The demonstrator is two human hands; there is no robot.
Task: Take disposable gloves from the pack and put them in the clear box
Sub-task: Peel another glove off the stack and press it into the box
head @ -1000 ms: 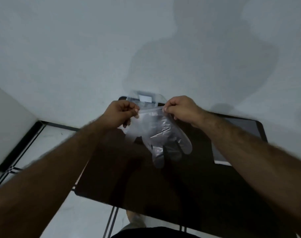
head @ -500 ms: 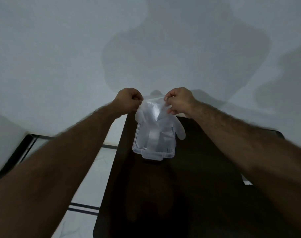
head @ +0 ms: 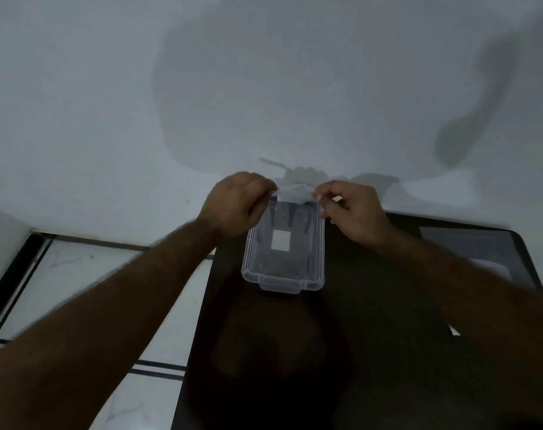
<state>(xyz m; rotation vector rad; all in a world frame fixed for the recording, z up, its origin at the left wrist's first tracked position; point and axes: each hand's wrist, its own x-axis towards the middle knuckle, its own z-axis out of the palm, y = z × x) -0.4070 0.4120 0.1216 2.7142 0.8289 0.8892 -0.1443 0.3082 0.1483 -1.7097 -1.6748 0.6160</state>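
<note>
A thin clear disposable glove (head: 290, 212) hangs fingers-down into the clear box (head: 313, 279), which stands on the dark table near the wall. My left hand (head: 237, 206) pinches the glove's cuff at its left corner, above the box's far end. My right hand (head: 352, 209) pinches the cuff's right corner. The cuff is stretched flat between the two hands. A white square label shows through the box's bottom. The glove pack (head: 468, 246) lies flat on the table at the far right, partly behind my right forearm.
The dark table (head: 357, 352) has a rounded far-right corner (head: 524, 243) and its left edge runs beside a white tiled floor (head: 78, 274) with dark lines. A pale wall (head: 264, 88) rises just behind the box.
Both hands moved down and closer to the box. The glove, which hung in front of the box, now drops inside it. The camera view shifted right.
</note>
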